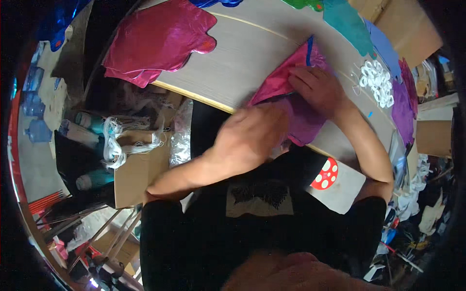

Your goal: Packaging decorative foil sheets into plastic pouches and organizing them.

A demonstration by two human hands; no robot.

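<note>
A flat, shiny foil balloon [305, 114], pink and purple with a blue strip at its tip, lies folded on the grey table in front of me. My right hand [318, 91] rests on its upper part, fingers stretched out over the foil. Over the near left edge of the balloon is my left hand [255, 133], smeared by motion. Its fingers are hard to make out, and whether it grips the foil cannot be seen.
Pink foil balloons [160, 36] lie stacked at the table's left. A pile of white string loops [376, 82] sits at the right, near teal [345, 26] and purple foil pieces [403, 104]. Left of me stands a cardboard box [138, 179] with white strings [114, 145] over it.
</note>
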